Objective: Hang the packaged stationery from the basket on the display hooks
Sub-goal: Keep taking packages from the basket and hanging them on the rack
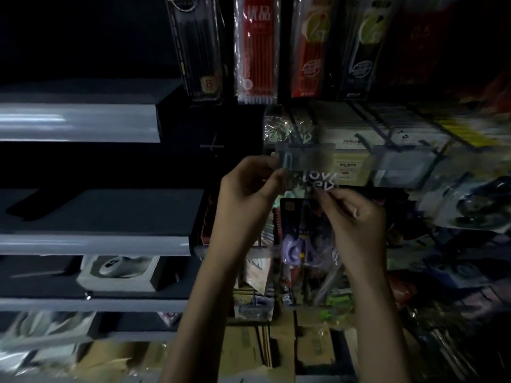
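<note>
- L hand point(249, 186), centre of frame: fingers curled, pinching left edge of clear packet point(307, 164) w/ white "LOVE" lettering.
- R hand point(356, 217), just right & lower: pinches packet's lower right corner.
- Packet held up at centre frame, below red pen pack point(255, 51) & black pen pack point(197, 51) hanging top centre.
- Left side: grey shelves point(80, 123); bottom centre: cardboard boxes point(243, 349).
- Dark, blurry at right; can't tell if packet touches any hook.

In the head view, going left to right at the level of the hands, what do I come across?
Dark shelf → left hand → clear LOVE packet, pinched by both hands → right hand → blurred blister packs.
</note>
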